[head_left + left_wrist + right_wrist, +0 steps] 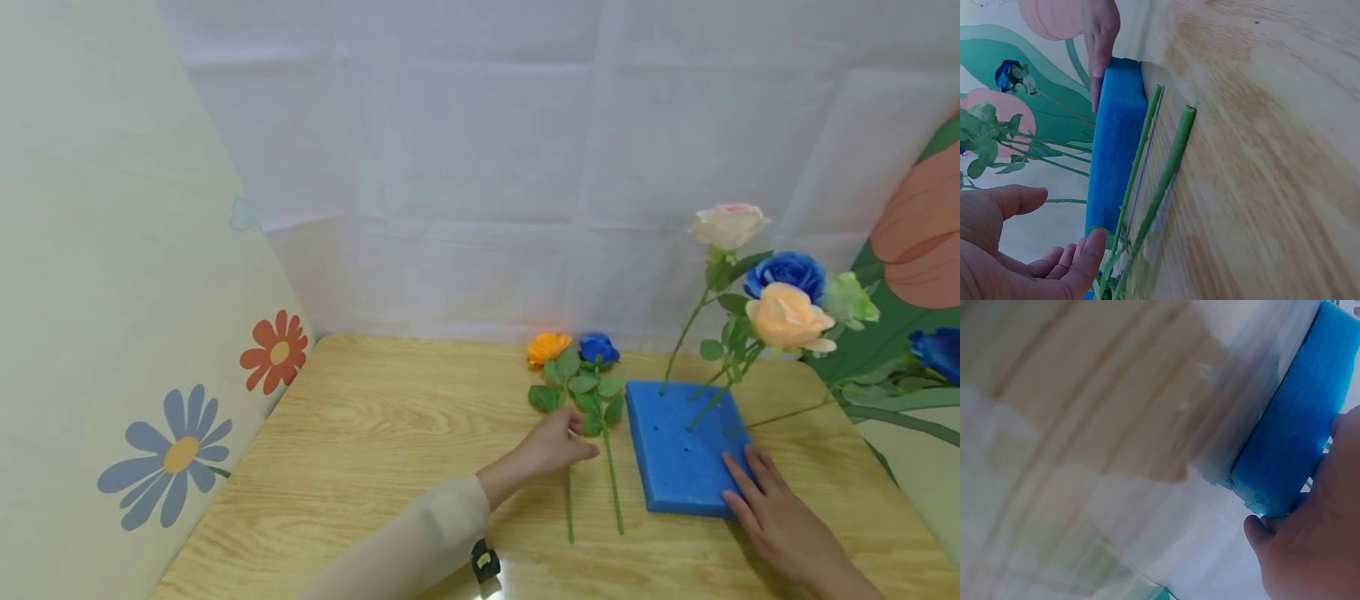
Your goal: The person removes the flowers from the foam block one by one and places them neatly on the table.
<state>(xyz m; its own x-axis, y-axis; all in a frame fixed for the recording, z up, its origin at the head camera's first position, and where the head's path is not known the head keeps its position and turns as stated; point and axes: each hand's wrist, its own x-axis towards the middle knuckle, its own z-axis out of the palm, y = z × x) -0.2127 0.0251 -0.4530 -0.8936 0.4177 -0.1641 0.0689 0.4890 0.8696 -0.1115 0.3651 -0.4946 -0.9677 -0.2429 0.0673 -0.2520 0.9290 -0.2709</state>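
Observation:
My left hand [551, 442] hovers over the stems of two artificial roses lying side by side, thumb and fingers apart with nothing between them. One is an orange rose [548, 349], the other a blue rose [598, 348]; their bare stems [1169, 162] point toward me. My right hand [783, 517] rests on the near right corner of a blue foam block [675, 475], fingers stretched over its edge. In the block stand a pale pink-white rose [727, 226], a peach rose [789, 317], a second blue rose [787, 275] and a pale green rose [850, 300].
Another blue rose [937, 354] leans far out to the right on a long stem from the block. Small holes show in the foam's top. A small black object [485, 561] lies near the left sleeve. A white cloth [465, 167] hangs behind the wooden table [390, 417].

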